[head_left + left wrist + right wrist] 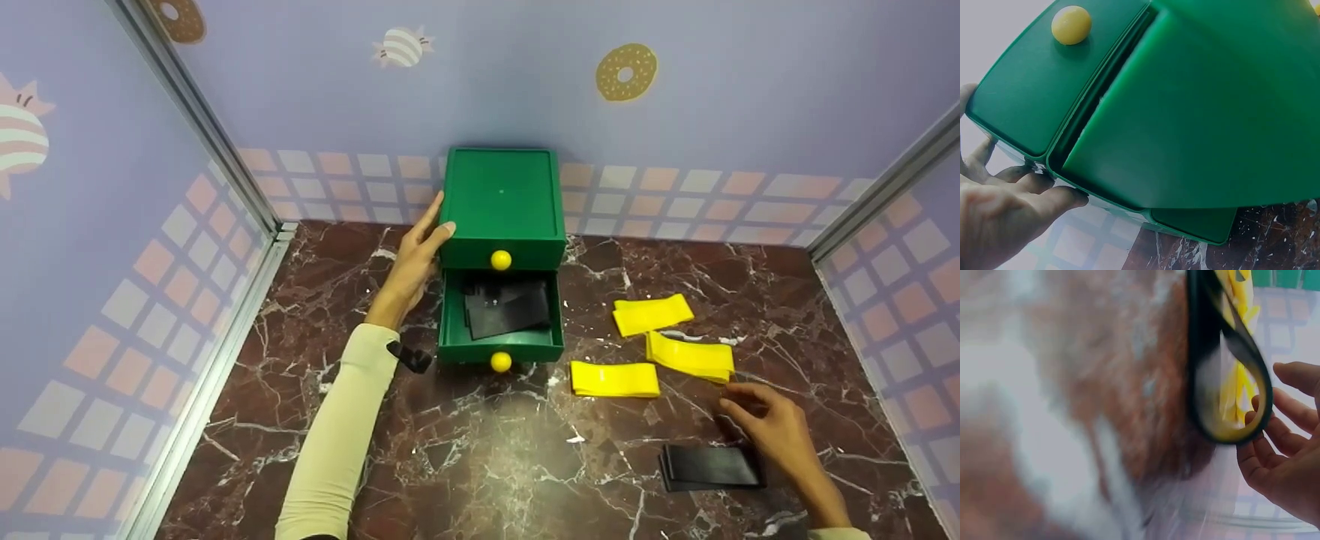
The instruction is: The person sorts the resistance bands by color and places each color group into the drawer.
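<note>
1 left hand (pixel 415 262) outstretched against cabinet (pixel 501 191) edge, right hand (pixel 776 429) relaxed near black bands (pixel 712 466), drawer (pixel 465 353) well apart

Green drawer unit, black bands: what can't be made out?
Head: back of the open drawer, covered by the upper drawer.
Left wrist: black bands inside that drawer, hidden by its green panel.
Head: right sleeve, cut by the bottom edge.
Right wrist: tabletop, blurred.
Right wrist: whether the right hand touches the overlapping black band.

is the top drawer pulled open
No, the top drawer sits flush in the cabinet, while the lower drawer is out with black bands inside.
</note>
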`<state>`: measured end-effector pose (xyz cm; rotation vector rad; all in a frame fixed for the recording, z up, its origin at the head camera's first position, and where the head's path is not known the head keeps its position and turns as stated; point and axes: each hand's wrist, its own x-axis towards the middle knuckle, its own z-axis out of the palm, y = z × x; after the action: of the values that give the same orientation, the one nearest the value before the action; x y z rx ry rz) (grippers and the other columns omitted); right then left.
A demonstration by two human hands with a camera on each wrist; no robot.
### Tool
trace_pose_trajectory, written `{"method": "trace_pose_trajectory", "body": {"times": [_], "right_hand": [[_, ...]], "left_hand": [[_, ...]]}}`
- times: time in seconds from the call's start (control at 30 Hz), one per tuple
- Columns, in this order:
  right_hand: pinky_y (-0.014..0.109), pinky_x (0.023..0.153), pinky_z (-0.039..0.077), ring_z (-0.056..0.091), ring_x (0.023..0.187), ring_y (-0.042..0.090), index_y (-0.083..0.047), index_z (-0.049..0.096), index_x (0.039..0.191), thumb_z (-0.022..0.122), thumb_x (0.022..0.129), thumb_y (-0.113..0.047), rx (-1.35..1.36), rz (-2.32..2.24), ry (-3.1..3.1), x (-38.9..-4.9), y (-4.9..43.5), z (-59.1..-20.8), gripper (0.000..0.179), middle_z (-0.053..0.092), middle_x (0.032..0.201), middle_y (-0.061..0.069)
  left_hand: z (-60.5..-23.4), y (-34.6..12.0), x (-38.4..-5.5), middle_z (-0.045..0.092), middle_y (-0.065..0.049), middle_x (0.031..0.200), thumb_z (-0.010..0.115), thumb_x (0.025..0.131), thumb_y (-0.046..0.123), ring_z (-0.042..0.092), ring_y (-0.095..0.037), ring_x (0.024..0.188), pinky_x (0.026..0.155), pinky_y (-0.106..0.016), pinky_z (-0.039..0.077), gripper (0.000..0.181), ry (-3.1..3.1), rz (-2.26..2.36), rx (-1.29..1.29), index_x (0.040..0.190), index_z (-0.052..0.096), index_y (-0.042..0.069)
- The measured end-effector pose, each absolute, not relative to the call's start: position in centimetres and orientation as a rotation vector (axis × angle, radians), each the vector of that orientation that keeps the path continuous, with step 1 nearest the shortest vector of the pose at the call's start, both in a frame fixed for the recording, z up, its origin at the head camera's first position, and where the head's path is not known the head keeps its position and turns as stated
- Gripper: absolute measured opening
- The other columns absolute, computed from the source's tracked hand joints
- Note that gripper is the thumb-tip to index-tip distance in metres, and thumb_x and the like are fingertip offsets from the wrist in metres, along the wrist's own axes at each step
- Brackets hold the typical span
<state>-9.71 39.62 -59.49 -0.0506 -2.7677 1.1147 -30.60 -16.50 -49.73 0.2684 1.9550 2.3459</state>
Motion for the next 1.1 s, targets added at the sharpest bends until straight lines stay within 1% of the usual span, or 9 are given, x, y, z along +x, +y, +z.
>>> {"method": "trace_pose_trajectory", "body": {"times": [0.43,0.5,0.53,0.67,0.73,0.87,0.97,1.07,1.1], "right_hand": [[0.016,0.076,0.055,0.071,0.085,-0.002,0.0,0.08,0.124,0.085,0.1,-0.021,-0.056,1.125,-2.954,-7.4,41.9,-59.3,0.032,0.082,0.107,0.012],[0.016,0.076,0.055,0.071,0.085,-0.002,0.0,0.08,0.123,0.085,0.1,-0.02,-0.05,1.115,-2.964,-7.1,42.2,-59.4,0.031,0.082,0.104,0.009],[0.017,0.075,0.055,0.071,0.085,-0.001,0.0,0.08,0.124,0.085,0.1,-0.02,-0.051,1.113,-2.978,-6.9,42.3,-59.3,0.032,0.081,0.103,0.008],[0.024,0.072,0.056,0.071,0.082,0.004,0.001,0.079,0.125,0.084,0.101,-0.025,-0.072,1.124,-3.063,-6.4,42.8,-59.1,0.035,0.08,0.101,0.005],[0.027,0.07,0.055,0.07,0.08,0.008,0.001,0.079,0.125,0.081,0.104,-0.028,-0.1,1.168,-3.099,-6.3,43.1,-58.8,0.036,0.08,0.102,0.006],[0.029,0.067,0.055,0.066,0.074,0.015,0.002,0.08,0.12,0.074,0.109,-0.03,-0.116,1.237,-3.157,-5.9,43.8,-58.3,0.035,0.077,0.093,0.007],[0.028,0.067,0.056,0.066,0.073,0.013,0.007,0.078,0.117,0.076,0.107,-0.027,-0.047,1.252,-3.231,-5.6,44.2,-58.0,0.036,0.076,0.09,0.006],[0.027,0.068,0.056,0.066,0.076,0.009,0.012,0.075,0.115,0.081,0.103,-0.024,0.038,1.278,-3.287,-5.7,44.3,-57.9,0.039,0.076,0.093,0.006],[0.026,0.068,0.056,0.066,0.075,0.009,0.013,0.075,0.115,0.082,0.102,-0.023,0.046,1.282,-3.29,-5.8,44.3,-57.9,0.039,0.076,0.092,0.006]], "left_hand": [[-49.6,-16.4,-30.7,0.03,-0.006,0.18,0.07,0.11,0.041,0.021,-0.008,0.052,0.052,-0.027,0.026,0.073,1.967,2.34,0.265,0.174,0.035,0.038],[-49.6,-16.4,-30.6,0.03,-0.006,0.18,0.069,0.11,0.041,0.023,-0.009,0.054,0.054,-0.027,0.028,0.073,1.97,2.335,0.267,0.174,0.035,0.038],[-49.6,-16.4,-30.6,0.028,-0.005,0.181,0.069,0.11,0.041,0.033,-0.006,0.057,0.056,-0.025,0.034,0.072,1.969,2.331,0.269,0.174,0.035,0.04],[-49.7,-16.5,-30.5,0.023,-0.001,0.182,0.067,0.11,0.044,0.065,-0.012,0.104,0.077,-0.028,0.053,0.07,1.957,2.319,0.272,0.173,0.035,0.044],[-49.7,-16.6,-30.5,0.02,0.0,0.183,0.067,0.11,0.044,0.06,-0.02,0.135,0.092,-0.033,0.057,0.07,1.948,2.319,0.269,0.172,0.035,0.045],[-49.7,-16.5,-30.6,0.02,-0.001,0.183,0.067,0.111,0.042,0.055,-0.028,0.147,0.101,-0.039,0.056,0.071,1.932,2.328,0.272,0.173,0.034,0.043],[-49.7,-16.5,-30.6,0.023,0.0,0.182,0.067,0.111,0.041,0.062,-0.019,0.134,0.092,-0.035,0.056,0.068,1.941,2.331,0.268,0.172,0.037,0.046],[-49.6,-16.4,-30.6,0.031,-0.001,0.179,0.069,0.11,0.04,0.063,-0.01,0.088,0.07,-0.028,0.047,0.065,1.954,2.337,0.255,0.168,0.041,0.05],[-49.6,-16.3,-30.6,0.032,0.0,0.179,0.069,0.11,0.04,0.061,-0.007,0.084,0.068,-0.027,0.046,0.064,1.954,2.338,0.254,0.167,0.042,0.05]]}}
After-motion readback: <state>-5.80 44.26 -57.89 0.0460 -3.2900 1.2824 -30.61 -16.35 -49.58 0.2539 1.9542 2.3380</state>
